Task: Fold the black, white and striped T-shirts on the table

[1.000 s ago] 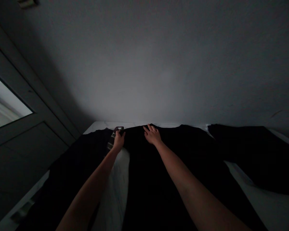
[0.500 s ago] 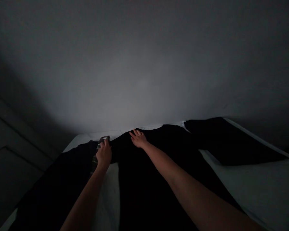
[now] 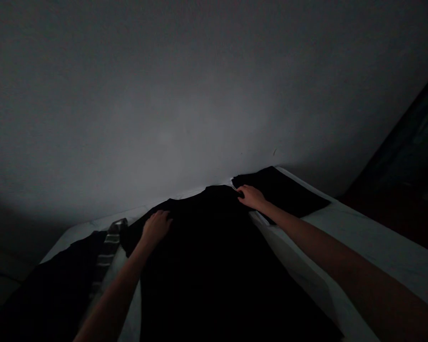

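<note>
A black shirt [image 3: 207,266] lies spread out, its neckline toward the wall. My left hand [image 3: 157,227] rests palm down on its left shoulder, the fingers extended and holding nothing. At the right shoulder, my right hand [image 3: 250,196] has thumb and fingers closed on the shirt's edge. Darkness hides the fabric's folds. Left of my left hand lies a dark striped strip of cloth [image 3: 107,251], beside another dark garment [image 3: 53,289].
Under the clothes is a pale surface [image 3: 364,228] set against a grey wall [image 3: 199,104]. Another black piece of cloth [image 3: 288,192] lies at the back right. A dark area [image 3: 406,190] borders the surface on the right.
My left hand has left the striped cloth and moved onto the shirt's left shoulder. My right hand has shifted from the left shoulder to the right one. The view has turned right.
</note>
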Tool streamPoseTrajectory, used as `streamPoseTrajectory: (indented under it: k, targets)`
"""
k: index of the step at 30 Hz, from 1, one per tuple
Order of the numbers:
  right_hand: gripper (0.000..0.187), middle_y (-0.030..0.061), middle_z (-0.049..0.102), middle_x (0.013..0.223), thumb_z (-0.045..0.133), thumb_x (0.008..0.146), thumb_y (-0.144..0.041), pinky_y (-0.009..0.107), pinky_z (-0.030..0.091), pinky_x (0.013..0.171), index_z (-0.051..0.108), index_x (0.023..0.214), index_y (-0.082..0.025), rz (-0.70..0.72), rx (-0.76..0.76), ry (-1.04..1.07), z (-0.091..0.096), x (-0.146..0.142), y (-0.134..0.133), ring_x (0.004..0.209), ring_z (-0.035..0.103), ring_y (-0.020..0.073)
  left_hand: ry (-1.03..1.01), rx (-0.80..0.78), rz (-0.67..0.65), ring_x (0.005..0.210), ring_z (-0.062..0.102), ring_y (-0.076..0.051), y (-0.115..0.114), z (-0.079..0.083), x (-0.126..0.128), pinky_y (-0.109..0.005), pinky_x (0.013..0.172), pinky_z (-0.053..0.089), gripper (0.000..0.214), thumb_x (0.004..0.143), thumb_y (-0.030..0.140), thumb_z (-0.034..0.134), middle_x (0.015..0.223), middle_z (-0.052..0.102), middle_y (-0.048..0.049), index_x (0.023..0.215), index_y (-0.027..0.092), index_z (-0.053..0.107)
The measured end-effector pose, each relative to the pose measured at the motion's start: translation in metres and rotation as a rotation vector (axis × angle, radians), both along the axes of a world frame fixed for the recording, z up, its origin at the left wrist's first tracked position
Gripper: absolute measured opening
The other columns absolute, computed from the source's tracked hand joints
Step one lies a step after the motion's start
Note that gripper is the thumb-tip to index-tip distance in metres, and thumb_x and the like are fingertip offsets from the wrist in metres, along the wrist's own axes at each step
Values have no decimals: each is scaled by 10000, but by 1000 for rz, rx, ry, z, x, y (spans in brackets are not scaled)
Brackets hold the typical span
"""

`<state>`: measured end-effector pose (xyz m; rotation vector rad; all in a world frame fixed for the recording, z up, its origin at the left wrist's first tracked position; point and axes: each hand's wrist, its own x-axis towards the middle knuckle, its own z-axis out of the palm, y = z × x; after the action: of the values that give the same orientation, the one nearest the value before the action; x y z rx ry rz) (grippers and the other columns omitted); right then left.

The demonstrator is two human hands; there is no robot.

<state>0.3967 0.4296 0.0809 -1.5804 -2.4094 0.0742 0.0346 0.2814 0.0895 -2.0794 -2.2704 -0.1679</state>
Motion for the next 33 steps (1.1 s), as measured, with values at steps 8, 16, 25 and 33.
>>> streamPoseTrajectory:
  k: [8, 16, 25, 33]
  targets:
    - [265, 105, 664, 1216, 484, 976, -248, 284, 449, 975, 670, 1159, -203, -196, -63, 68, -15, 14, 3, 1169, 601, 210, -197, 22, -324, 1443, 341, -306, 74, -47, 203, -470, 1186, 276, 540, 994, 370, 427, 1546, 385, -180, 1471, 118, 418]
    - [362, 256, 680, 1125, 350, 956, -69, 378, 529, 830, 634, 1179, -44, -499, -194, 118, -4, 33, 27, 1066, 680, 305, -25, 17, -437, 1478, 257, -321, 59, -70, 226, -551, 1187, 239, 584, 1002, 517, 353, 1602, 290, -119, 1526, 258, 348]
    - [300, 143, 687, 1118, 500, 967, -389, 354, 508, 846, 637, 1087, -150, -302, -127, 91, 8, 42, -37, 1044, 666, 278, -23, -90, -463, 1502, 170, -313, -3, -63, 258, -546, 1201, 213, 674, 1013, 540, 269, 1620, 210, -162, 1541, 122, 276]
    - [319, 126, 624, 1189, 622, 866, -322, 394, 534, 883, 607, 1156, -190, 289, -69, 81, -33, 81, -198, 1082, 622, 270, -219, -279, -906, 1517, 91, -312, -167, -41, 245, -585, 1206, 152, 779, 953, 583, 436, 1650, 99, -125, 1574, 222, 135]
